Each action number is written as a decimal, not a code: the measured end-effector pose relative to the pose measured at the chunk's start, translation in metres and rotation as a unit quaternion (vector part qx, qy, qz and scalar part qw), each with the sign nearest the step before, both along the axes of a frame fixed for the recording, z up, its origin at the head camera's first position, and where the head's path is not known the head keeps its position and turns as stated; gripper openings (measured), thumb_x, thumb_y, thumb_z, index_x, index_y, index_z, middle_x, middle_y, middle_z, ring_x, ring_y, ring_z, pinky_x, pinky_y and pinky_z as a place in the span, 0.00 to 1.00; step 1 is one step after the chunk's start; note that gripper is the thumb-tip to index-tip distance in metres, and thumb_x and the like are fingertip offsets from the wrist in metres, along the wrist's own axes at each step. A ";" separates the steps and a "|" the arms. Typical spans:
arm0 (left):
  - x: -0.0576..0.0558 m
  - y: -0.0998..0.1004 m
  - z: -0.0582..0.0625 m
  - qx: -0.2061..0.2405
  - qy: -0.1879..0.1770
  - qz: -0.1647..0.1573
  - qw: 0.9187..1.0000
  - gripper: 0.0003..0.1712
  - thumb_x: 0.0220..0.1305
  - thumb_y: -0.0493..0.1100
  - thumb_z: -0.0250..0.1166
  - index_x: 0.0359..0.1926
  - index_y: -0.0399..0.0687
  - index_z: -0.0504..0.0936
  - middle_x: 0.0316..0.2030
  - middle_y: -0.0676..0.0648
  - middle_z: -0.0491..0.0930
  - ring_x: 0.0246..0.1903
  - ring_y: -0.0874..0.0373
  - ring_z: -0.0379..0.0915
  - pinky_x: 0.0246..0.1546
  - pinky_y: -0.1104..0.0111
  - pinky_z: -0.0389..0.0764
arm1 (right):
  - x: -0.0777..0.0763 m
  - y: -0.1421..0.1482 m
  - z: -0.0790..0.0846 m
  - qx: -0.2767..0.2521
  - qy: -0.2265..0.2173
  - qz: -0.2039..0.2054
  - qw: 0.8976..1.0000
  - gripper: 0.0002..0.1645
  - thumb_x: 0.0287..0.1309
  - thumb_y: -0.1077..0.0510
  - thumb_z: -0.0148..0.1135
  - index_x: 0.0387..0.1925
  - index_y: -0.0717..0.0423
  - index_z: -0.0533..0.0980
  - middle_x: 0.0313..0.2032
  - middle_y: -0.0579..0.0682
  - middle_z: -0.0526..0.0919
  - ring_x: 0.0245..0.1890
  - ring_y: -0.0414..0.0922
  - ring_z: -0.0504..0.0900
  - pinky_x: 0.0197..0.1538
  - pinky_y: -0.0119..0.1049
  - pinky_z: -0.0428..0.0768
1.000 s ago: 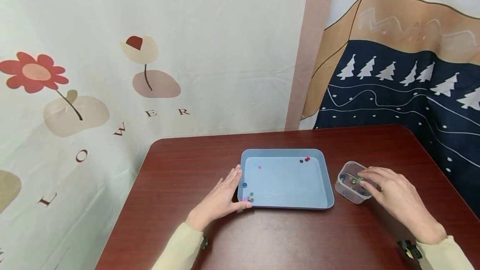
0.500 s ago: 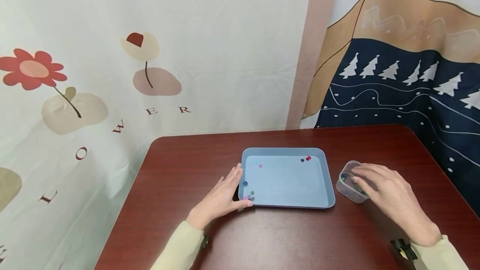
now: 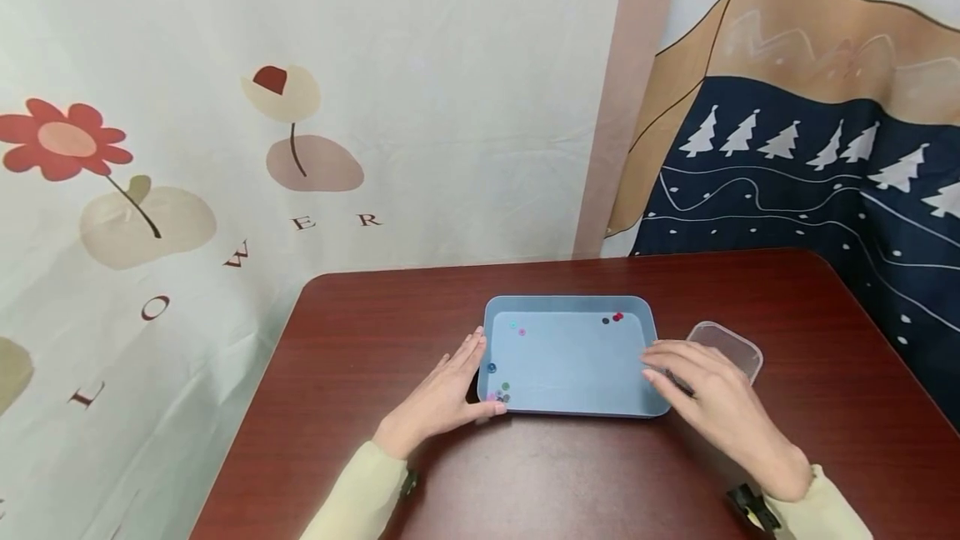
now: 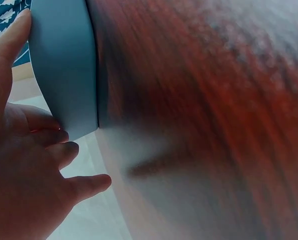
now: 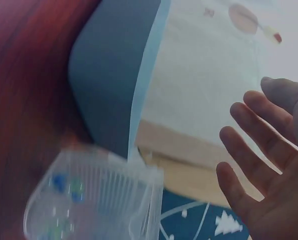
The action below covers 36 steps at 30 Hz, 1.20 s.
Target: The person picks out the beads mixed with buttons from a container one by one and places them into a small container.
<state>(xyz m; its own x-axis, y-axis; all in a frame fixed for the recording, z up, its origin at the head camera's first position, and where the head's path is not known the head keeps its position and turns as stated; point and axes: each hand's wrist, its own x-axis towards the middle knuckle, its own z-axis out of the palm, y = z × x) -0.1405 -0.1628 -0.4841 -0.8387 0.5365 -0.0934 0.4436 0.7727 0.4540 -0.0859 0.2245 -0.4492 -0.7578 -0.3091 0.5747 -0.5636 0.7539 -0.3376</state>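
A shallow blue tray (image 3: pixel 577 365) lies on the table, with small round coloured pieces, button- or bead-like, near its corners. Pink and dark ones (image 3: pixel 498 396) cluster at the near left corner, and red ones (image 3: pixel 618 317) lie at the back right. My left hand (image 3: pixel 438 398) rests along the tray's left side, fingers fairly straight, thumb at the near corner. Over the tray's right rim hovers my right hand (image 3: pixel 723 398), thumb and forefinger tips close together; I cannot tell whether they pinch a small piece. Partly behind it stands a clear plastic box (image 5: pixel 114 200) with blue and green pieces (image 5: pixel 75 189).
The dark red wooden table (image 3: pixel 360 332) has rounded back corners. Behind it hang a pale curtain (image 3: pixel 450 107) with printed flowers and a dark blue one (image 3: pixel 750 190) with white trees.
My right hand has left the clear box and moved left to above the tray's right rim. My left hand and the tray have stayed in place.
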 end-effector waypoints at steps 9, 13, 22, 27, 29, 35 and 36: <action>0.000 -0.002 0.000 -0.001 -0.006 0.001 1.000 0.63 0.63 0.71 0.67 0.83 0.41 0.48 0.83 0.47 0.40 0.81 0.48 0.38 0.76 0.43 0.52 | -0.009 -0.042 -0.008 -0.015 -0.026 0.069 0.997 0.17 0.57 0.56 0.77 0.49 0.43 0.87 0.51 0.40 0.86 0.53 0.42 0.83 0.57 0.41 0.76; 0.000 -0.005 -0.001 -0.003 0.002 0.000 1.000 0.63 0.62 0.72 0.67 0.83 0.44 0.49 0.83 0.47 0.43 0.81 0.48 0.40 0.75 0.43 0.53 | -0.015 -0.059 -0.012 -0.006 -0.041 0.102 0.994 0.19 0.60 0.55 0.75 0.54 0.45 0.85 0.54 0.40 0.86 0.57 0.44 0.83 0.58 0.49 0.78; 0.000 -0.010 -0.002 0.000 0.003 0.009 1.000 0.64 0.61 0.72 0.68 0.83 0.47 0.48 0.83 0.52 0.41 0.81 0.52 0.38 0.76 0.43 0.52 | -0.034 -0.092 -0.017 0.012 -0.086 0.165 0.983 0.21 0.69 0.49 0.68 0.60 0.47 0.83 0.63 0.42 0.81 0.66 0.45 0.77 0.64 0.55 0.75; 0.000 -0.012 -0.002 0.001 0.002 0.008 1.000 0.62 0.62 0.72 0.68 0.83 0.45 0.51 0.83 0.52 0.42 0.81 0.49 0.39 0.75 0.42 0.53 | -0.043 -0.108 -0.017 0.039 -0.107 0.166 0.980 0.24 0.69 0.47 0.68 0.62 0.49 0.82 0.65 0.43 0.80 0.69 0.48 0.74 0.69 0.58 0.70; 0.000 -0.012 -0.003 0.001 0.003 0.007 1.000 0.61 0.62 0.71 0.68 0.83 0.45 0.52 0.83 0.52 0.42 0.81 0.49 0.39 0.75 0.42 0.53 | -0.046 -0.114 -0.016 0.051 -0.110 0.170 0.978 0.24 0.69 0.47 0.68 0.63 0.50 0.82 0.65 0.44 0.80 0.70 0.50 0.73 0.69 0.59 0.69; 0.000 -0.013 -0.004 0.008 0.008 0.007 1.000 0.62 0.62 0.70 0.69 0.83 0.46 0.49 0.83 0.50 0.42 0.81 0.47 0.39 0.74 0.40 0.53 | -0.056 -0.126 -0.013 0.085 -0.100 0.188 0.973 0.25 0.69 0.47 0.68 0.63 0.52 0.82 0.64 0.47 0.81 0.69 0.53 0.74 0.67 0.60 0.71; 0.000 -0.013 -0.004 0.008 0.008 0.007 1.000 0.62 0.62 0.70 0.69 0.83 0.46 0.49 0.83 0.50 0.42 0.81 0.47 0.39 0.74 0.40 0.53 | -0.058 -0.127 -0.013 0.091 -0.100 0.190 0.972 0.25 0.69 0.47 0.68 0.63 0.52 0.82 0.64 0.46 0.82 0.69 0.53 0.74 0.66 0.60 0.71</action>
<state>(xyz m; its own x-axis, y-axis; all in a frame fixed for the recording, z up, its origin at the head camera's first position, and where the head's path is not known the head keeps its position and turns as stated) -0.1408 -0.1759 -0.4879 -0.8473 0.5263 -0.0718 0.4402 0.7714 0.4596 -0.1439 0.0970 -0.4618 -0.6602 -0.6710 0.3375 -0.7497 0.5614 -0.3503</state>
